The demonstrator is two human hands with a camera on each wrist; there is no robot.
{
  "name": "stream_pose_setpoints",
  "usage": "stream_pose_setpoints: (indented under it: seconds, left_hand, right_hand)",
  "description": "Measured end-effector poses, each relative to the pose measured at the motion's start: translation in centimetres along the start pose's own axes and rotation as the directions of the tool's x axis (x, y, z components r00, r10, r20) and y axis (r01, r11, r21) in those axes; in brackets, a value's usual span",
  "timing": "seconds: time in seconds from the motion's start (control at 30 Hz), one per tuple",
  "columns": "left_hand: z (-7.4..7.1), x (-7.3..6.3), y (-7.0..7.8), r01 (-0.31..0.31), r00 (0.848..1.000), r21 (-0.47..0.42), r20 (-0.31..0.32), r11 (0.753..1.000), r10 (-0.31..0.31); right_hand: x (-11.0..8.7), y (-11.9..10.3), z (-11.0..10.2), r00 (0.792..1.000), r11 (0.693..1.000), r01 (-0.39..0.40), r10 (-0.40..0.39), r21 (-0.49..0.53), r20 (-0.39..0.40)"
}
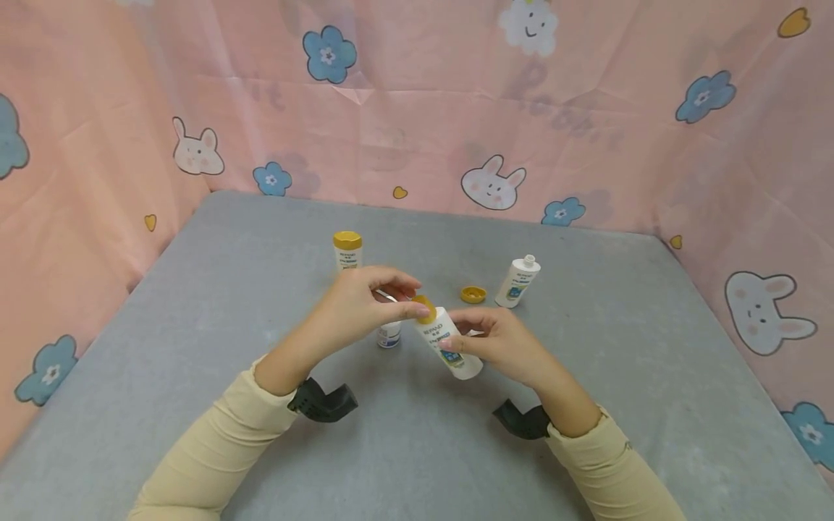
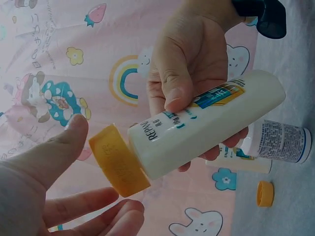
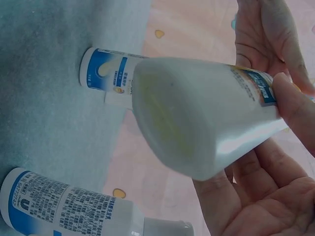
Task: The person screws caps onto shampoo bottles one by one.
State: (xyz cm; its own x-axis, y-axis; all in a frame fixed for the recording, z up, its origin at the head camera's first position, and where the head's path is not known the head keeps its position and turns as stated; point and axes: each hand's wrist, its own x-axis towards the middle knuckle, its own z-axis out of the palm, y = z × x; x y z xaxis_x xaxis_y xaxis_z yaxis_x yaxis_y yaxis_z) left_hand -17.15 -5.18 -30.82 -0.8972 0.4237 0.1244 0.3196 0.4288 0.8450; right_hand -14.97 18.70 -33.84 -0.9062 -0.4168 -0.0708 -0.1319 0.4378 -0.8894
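Observation:
My right hand (image 1: 498, 340) grips a white, flattened lotion-type bottle (image 1: 449, 344) marked REPAND, tilted with its base toward the lower right. A gold cap (image 2: 119, 160) sits slightly askew at the bottle's top end. Around that cap is my left hand (image 1: 361, 300), thumb and fingers spread; in the left wrist view the thumb stands apart from the cap while a finger lies against its lower edge. Seen from below in the right wrist view, the held bottle's base (image 3: 172, 118) is white.
At the back left stands a gold-capped bottle (image 1: 347, 250). A white bottle (image 1: 389, 335) is partly hidden behind my left hand. To the right stands an uncapped bottle (image 1: 517, 282), with a loose gold cap (image 1: 473, 294) beside it. A patterned pink cloth (image 1: 404, 123) surrounds the grey tabletop (image 1: 404, 449).

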Motion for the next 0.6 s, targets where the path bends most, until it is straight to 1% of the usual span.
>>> stream_pose_setpoints:
  seconds: [0.17, 0.37, 0.43, 0.5, 0.6]
  left_hand:
    - [0.15, 0.07, -0.08, 0.002, 1.0, -0.028, 0.031, 1.0, -0.001]
    - [-0.07, 0.11, -0.33, 0.004, 0.994, -0.112, 0.107, 0.994, 0.009]
    - [-0.11, 0.12, -0.36, 0.011, 0.993, -0.136, 0.122, 0.991, 0.006]
    - [-0.13, 0.09, -0.3, 0.025, 0.993, -0.135, 0.118, 0.991, -0.009]
    - [-0.07, 0.03, -0.15, 0.047, 0.995, -0.116, 0.093, 0.992, -0.037]
  right_hand:
    - [0.0, 0.14, 0.01, 1.0, 1.0, 0.004, -0.004, 0.014, 0.01]
    - [0.0, 0.12, -0.07, 1.0, 1.0, 0.006, -0.006, 0.027, 0.014]
    - [0.01, 0.11, -0.1, 1.0, 1.0, 0.007, -0.007, 0.029, 0.01]
    - [0.02, 0.12, -0.11, 1.0, 1.0, 0.007, -0.007, 0.028, 0.005]
    - [0.03, 0.14, -0.11, 1.0, 1.0, 0.009, -0.009, 0.02, 0.0]
